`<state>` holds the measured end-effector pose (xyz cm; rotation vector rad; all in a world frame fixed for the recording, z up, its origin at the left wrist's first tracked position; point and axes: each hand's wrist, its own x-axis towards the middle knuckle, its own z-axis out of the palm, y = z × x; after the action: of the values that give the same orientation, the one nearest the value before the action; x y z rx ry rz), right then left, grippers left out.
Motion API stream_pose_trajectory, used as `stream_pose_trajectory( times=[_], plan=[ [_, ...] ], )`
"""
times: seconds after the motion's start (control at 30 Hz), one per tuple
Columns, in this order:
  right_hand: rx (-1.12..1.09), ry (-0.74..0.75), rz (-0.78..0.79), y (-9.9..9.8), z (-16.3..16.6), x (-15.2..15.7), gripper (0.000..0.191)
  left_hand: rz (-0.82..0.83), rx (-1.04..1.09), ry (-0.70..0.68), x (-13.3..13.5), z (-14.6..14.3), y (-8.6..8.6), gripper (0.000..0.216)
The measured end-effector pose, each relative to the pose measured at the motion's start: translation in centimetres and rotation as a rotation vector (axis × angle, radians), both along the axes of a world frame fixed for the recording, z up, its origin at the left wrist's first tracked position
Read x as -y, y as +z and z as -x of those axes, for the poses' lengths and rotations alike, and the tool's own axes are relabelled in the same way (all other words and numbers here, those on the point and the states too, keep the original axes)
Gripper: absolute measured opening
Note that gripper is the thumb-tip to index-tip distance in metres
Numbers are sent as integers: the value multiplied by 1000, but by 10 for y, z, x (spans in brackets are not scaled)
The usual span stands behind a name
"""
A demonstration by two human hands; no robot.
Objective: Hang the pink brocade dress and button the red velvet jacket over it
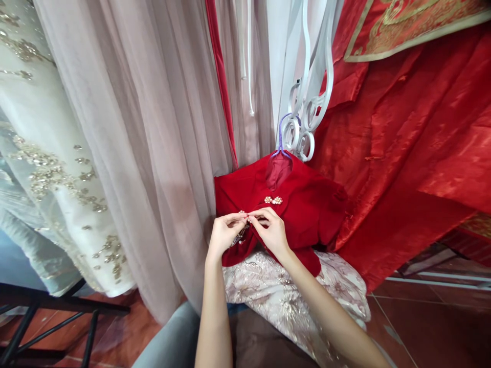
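A small red velvet jacket (pixel 307 204) hangs on a purple hanger (pixel 283 138) from a white scrolled rack (pixel 307 117). A pearl clasp (pixel 273 200) near its collar is fastened. Lower on the front, my left hand (pixel 223 235) and my right hand (pixel 271 230) meet, fingers pinched on a second pearl clasp (pixel 245 219). Both hands press against the jacket's front edge. Under the jacket hangs a pale pink embroidered skirt (pixel 291 296).
Sheer pinkish gowns (pixel 146 143) hang to the left, beside a white beaded gown (pixel 46 163). Red satin robes (pixel 414 153) fill the right. A black metal frame (pixel 57 312) stands at lower left on a reddish tiled floor (pixel 429 327).
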<state>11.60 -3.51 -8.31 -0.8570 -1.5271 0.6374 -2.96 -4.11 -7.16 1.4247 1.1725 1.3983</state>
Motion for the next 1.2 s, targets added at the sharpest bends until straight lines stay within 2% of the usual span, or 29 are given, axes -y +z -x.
stream_pose_trajectory(
  times=[0.4, 0.63, 0.7, 0.8, 0.87, 0.9, 0.97, 1.07, 1.2],
  plan=[
    [-116, 52, 103, -8, 2, -16, 18, -3, 5, -33, -3, 1, -6, 30],
    [-238, 220, 243, -7, -5, -3, 26, -13, -54, -37, 1, 5, -3, 36],
    [-250, 244, 262, -9, -12, 8, 25, -27, -69, 6, -1, 3, -1, 38],
    [-258, 200, 286, -20, -26, 23, 24, -91, -119, 179, -4, 1, -3, 36],
    [-252, 116, 296, -33, -36, 31, 26, -116, -176, 277, -3, 2, -11, 31],
    [-244, 71, 301, -39, -41, 33, 27, -109, -211, 282, -1, 4, -17, 27],
    [-217, 5, 318, -51, -47, 36, 29, -62, -263, 237, 7, 8, -33, 20],
    [-126, -7, 343, -63, -48, 38, 27, 29, -270, 175, 23, 13, -59, 17],
    [18, 33, 305, -73, -37, 43, 29, 20, -283, 60, 34, 15, -81, 32]
  ],
)
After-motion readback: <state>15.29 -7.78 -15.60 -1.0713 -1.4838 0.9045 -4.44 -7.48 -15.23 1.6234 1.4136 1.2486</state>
